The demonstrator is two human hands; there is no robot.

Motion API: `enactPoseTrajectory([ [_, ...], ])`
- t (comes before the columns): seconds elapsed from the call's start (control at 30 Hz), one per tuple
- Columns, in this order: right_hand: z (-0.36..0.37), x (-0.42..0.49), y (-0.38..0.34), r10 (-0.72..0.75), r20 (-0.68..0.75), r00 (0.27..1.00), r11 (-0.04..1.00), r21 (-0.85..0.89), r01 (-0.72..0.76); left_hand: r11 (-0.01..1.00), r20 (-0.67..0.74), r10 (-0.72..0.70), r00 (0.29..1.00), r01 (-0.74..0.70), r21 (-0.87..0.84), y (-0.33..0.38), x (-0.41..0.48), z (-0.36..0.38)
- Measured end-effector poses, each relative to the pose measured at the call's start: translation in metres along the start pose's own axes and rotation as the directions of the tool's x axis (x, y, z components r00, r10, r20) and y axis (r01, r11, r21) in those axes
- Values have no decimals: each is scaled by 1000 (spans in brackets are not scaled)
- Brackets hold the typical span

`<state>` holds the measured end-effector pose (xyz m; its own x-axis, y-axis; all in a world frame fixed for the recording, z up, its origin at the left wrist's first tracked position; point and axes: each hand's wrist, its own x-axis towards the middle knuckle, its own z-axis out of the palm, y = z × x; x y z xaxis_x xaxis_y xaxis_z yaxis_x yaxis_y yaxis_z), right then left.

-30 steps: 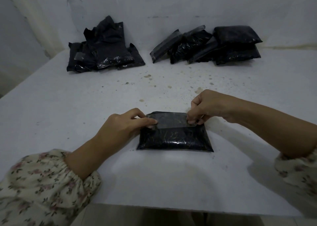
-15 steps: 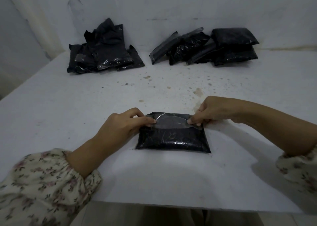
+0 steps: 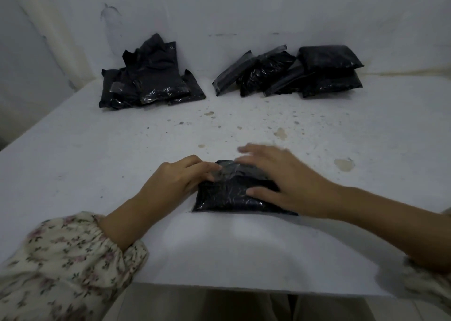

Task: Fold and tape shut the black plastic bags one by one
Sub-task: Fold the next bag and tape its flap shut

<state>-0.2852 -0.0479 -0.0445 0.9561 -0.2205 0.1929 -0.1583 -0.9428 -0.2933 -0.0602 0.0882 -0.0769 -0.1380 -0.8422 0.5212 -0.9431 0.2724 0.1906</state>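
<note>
A filled black plastic bag point(image 3: 229, 196) lies flat on the white table point(image 3: 97, 155) in front of me, its top folded over under a strip of clear tape point(image 3: 225, 172). My left hand point(image 3: 178, 181) holds the bag's left end, fingertips pressing the tape's left end. My right hand point(image 3: 283, 179) lies flat over the bag's right half, fingers spread and blurred by motion, thumb on the bag's front face. The bag's right end is hidden under that hand.
At the back left sits a loose heap of black bags point(image 3: 148, 79). At the back right lie several folded black bags point(image 3: 292, 72), partly stacked. A wall closes off the far side. Stains dot the middle of the table. Its front edge runs just below my forearms.
My right hand has let go of the tape's right end, opened, and moved left over the bag, laying the tape down. My left hand stays put.
</note>
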Motion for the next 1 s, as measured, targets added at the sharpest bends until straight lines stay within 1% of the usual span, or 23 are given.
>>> enactPoseTrajectory([
  [0.03, 9, -1, -1, -33, 81, 996, 998, -45, 37, 1000, 5, -5, 1000, 5, -27, -1, 0, -1],
  [0.1, 19, -3, 1, -50, 167, 985, 993, -101, 68, 999, 25, 4, 1000, -3, -36, -4, -1, -4],
  [0.17, 19, -2, 0, -25, 225, 974, 987, -149, 60, 999, 29, 37, 999, -38, 32, -6, 0, -5],
  [0.23, 19, -2, -1, -19, 251, 968, 980, -189, 68, 994, 20, 68, 998, -69, 89, -7, 2, -6],
  [0.3, 19, -2, -2, -25, 255, 966, 973, -214, 82, 978, 10, 126, 992, -126, 164, -9, 5, -9],
  [0.4, 23, -1, 0, -55, 185, 981, 955, -277, 105, 927, 31, 239, 970, -238, 290, -12, 6, -11],
  [0.43, 24, -1, 1, -61, 165, 984, 946, -306, 109, 917, 50, 252, 967, -255, 308, -13, 6, -11],
  [0.47, 25, -1, 3, -66, 138, 988, 936, -334, 110, 915, 66, 246, 967, -254, 314, -14, 4, -10],
  [0.57, 26, -1, 3, -46, 138, 989, 937, -337, 91, 918, 80, 183, 980, -199, 342, -22, -6, -12],
  [0.67, 28, -2, 4, -66, 132, 989, 932, -346, 109, 900, 40, 162, 986, -164, 403, -22, -13, -19],
  [0.7, 27, -1, 3, -57, 152, 987, 931, -349, 107, 917, 10, 143, 990, -136, 376, -15, -11, -20],
  [0.73, 27, -1, 4, -58, 152, 987, 928, -356, 110, 947, -8, 112, 994, -105, 302, -5, -6, -20],
  [0.77, 26, -1, 3, -50, 166, 985, 925, -365, 108, 980, 21, 59, 998, -62, 187, 6, 0, -17],
  [0.8, 25, 0, 2, -51, 172, 984, 924, -367, 112, 998, 115, -5, 993, -2, 64, 16, 5, -13],
  [0.83, 24, 0, 1, -33, 199, 979, 932, -348, 102, 998, 245, -47, 968, 56, -29, 24, 9, -8],
  [0.87, 23, -1, -1, -34, 186, 982, 943, -319, 93, 992, 360, -64, 931, 98, -77, 30, 10, -2],
  [0.9, 24, -2, -3, -12, 192, 981, 956, -287, 68, 989, 437, -67, 897, 118, -92, 32, 9, 3],
  [0.93, 24, -4, -5, 14, 204, 979, 963, -268, 42, 988, 483, -68, 873, 125, -87, 32, 7, 7],
  [1.0, 21, -6, -11, 87, 241, 967, 959, -284, -16, 990, 507, -78, 858, 127, -63, 31, 2, 7],
])
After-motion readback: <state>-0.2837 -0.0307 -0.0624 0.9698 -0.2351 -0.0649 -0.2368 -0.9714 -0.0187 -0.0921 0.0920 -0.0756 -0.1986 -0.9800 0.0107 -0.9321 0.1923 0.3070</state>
